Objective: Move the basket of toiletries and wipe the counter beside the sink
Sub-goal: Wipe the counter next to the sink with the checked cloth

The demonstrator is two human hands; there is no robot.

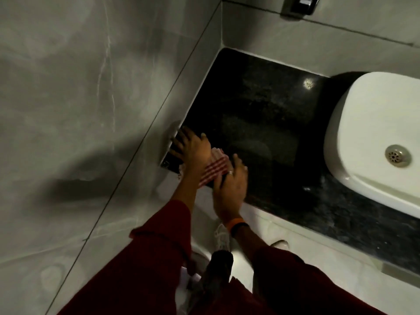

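A red-and-white striped cloth [214,168] lies on the front left corner of the black granite counter [261,105], beside the white sink [372,123]. My left hand [191,146] presses flat on the cloth's far end, with its fingers spread toward the wall. My right hand [229,183], which wears a ring and an orange wristband, rests on the cloth's near end at the counter's front edge. The basket of toiletries is not in view.
A grey tiled wall [91,110] bounds the counter on the left and at the back. The sink's drain [397,155] shows at the right. A dark fixture [300,5] hangs on the back wall. My shoes [223,237] stand on the pale floor below.
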